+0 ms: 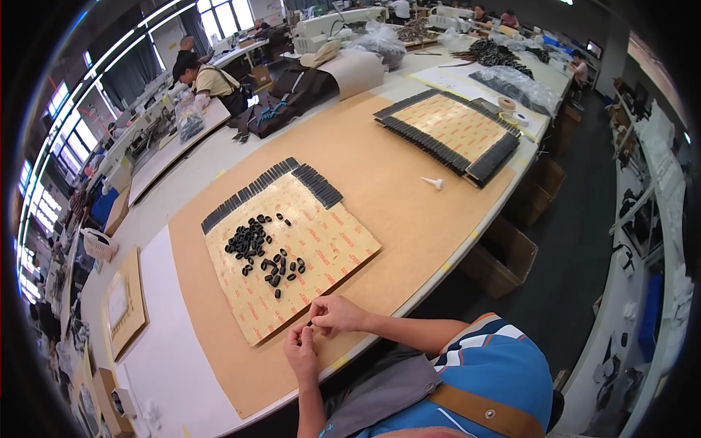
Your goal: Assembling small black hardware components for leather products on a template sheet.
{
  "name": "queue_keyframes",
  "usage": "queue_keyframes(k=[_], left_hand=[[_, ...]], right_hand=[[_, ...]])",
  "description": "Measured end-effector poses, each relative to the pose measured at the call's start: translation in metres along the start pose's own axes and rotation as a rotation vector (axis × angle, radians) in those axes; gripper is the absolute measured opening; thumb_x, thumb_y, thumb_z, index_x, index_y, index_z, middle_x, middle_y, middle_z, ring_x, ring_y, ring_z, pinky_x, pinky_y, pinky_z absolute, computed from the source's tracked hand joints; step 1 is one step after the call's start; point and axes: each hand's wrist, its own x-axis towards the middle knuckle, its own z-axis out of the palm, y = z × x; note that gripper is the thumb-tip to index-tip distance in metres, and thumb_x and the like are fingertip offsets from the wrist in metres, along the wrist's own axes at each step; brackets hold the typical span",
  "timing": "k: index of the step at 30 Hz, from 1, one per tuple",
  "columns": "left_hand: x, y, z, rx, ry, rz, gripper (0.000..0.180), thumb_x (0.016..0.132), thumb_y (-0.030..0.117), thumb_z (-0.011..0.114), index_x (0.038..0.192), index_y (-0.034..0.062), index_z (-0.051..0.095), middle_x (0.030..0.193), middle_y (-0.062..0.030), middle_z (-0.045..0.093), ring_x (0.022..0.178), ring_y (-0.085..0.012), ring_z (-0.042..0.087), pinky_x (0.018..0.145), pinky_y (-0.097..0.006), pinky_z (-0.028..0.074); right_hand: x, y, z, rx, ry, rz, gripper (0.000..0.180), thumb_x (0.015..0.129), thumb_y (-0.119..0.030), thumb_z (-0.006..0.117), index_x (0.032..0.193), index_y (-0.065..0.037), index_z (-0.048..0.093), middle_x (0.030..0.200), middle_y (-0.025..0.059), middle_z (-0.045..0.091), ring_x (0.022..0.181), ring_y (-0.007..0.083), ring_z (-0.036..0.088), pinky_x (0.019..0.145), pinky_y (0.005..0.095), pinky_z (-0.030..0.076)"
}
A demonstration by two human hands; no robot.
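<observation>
My left hand [301, 349] and my right hand [337, 315] meet at the near edge of a pale yellow board [321, 252]. Fingertips of both hands are pinched together around a small black piece [309, 323], mostly hidden by the fingers. A loose heap of small black oval rings [248, 239] lies on the board, with several scattered nearer to me. Narrow black strips [252, 191] stand side by side along the board's far edge and part of its right edge.
A second board [453, 125] edged with black strips lies at the far right, near a small white nozzle-shaped piece [432, 182] and tape rolls [506, 104]. Brown paper [394, 241] covers the table. Dark fabric [288, 98] lies beyond; cardboard boxes [500, 255] stand below the right edge.
</observation>
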Motion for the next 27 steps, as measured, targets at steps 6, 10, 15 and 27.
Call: queue_keyframes(k=[6,10,15,27], left_hand=[[-0.002,0.002,0.002,-0.016,0.025,-0.014,0.018,0.094,0.02,0.054,0.084,0.0054,0.053,0.054,0.005,0.04,0.042,-0.0023,0.032,0.038,-0.019,0.023],[-0.002,0.005,-0.001,-0.137,-0.021,-0.071,0.021,0.093,0.022,0.056,0.079,0.0081,0.05,0.052,0.0044,0.037,0.04,-0.0037,0.028,0.037,-0.021,0.021],[-0.002,0.008,-0.004,-0.174,-0.062,-0.138,0.019,0.091,0.022,0.059,0.08,0.0085,0.051,0.053,0.0048,0.037,0.04,-0.0036,0.029,0.036,-0.02,0.021],[0.007,0.027,-0.019,0.108,-0.191,-0.329,0.01,0.085,0.013,0.063,0.082,0.0039,0.061,0.058,0.0068,0.046,0.043,-0.0008,0.035,0.038,-0.018,0.023]], right_hand=[[0.002,0.005,-0.004,0.072,-0.169,-0.065,0.012,0.086,-0.008,0.06,0.092,0.002,0.058,0.079,0.0063,0.06,0.067,0.0119,0.062,0.062,0.0266,0.055],[0.003,0.004,-0.006,0.078,-0.209,-0.053,0.012,0.086,-0.007,0.06,0.093,0.003,0.059,0.079,0.0065,0.061,0.068,0.0122,0.062,0.065,0.0257,0.055],[-0.002,-0.003,-0.007,0.096,-0.219,-0.029,0.011,0.084,-0.007,0.061,0.089,0.002,0.059,0.076,0.0063,0.061,0.064,0.0119,0.062,0.059,0.0238,0.052],[0.0,0.005,-0.012,0.032,-0.173,0.028,0.01,0.076,-0.005,0.06,0.08,0.001,0.053,0.062,0.0063,0.055,0.051,0.0142,0.058,0.046,0.0266,0.049]])
